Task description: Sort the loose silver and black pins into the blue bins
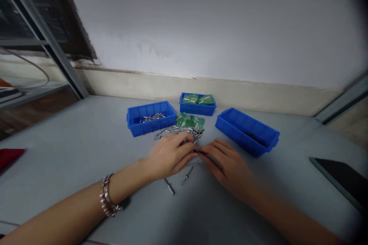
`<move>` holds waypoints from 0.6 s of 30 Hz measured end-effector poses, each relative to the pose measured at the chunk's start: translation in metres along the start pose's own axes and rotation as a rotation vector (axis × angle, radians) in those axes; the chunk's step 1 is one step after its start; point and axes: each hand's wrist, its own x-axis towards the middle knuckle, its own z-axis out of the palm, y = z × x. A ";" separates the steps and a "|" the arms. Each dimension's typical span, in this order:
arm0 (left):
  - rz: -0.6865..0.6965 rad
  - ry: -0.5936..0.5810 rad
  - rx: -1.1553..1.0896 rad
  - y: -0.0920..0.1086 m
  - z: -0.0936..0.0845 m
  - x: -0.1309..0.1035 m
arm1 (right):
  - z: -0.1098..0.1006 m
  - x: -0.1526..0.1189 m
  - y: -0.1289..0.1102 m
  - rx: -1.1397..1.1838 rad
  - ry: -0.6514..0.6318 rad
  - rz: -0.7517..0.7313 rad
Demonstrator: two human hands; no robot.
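Fingers curled, my left hand is closed around a few shiny blind rivets, partly hidden by the fingers. My right hand meets it fingertip to fingertip, pinching a thin dark pin-like piece whose kind is too small to tell. Just behind the hands lies a heap of silver blind rivets. Two loose rivets, one larger and one slimmer, rest on the table in front. A green-printed plastic bag lies flat behind the heap.
A blue bin at the left contains rivets. Another blue bin at the back holds green bags. The right blue bin has dark pieces inside. A dark flat tablet-like object lies far right, something red far left.
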 end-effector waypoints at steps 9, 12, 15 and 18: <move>-0.035 -0.056 -0.015 -0.001 0.001 -0.002 | 0.000 0.000 0.000 0.013 0.022 -0.028; -0.003 -0.052 -0.010 -0.001 0.001 -0.002 | 0.000 0.000 0.000 0.010 0.021 -0.032; 0.014 -0.045 -0.016 0.000 0.000 -0.001 | 0.000 0.001 -0.001 0.012 0.011 -0.022; 0.018 -0.042 -0.012 0.000 0.000 -0.001 | 0.000 0.000 -0.001 0.018 0.001 -0.007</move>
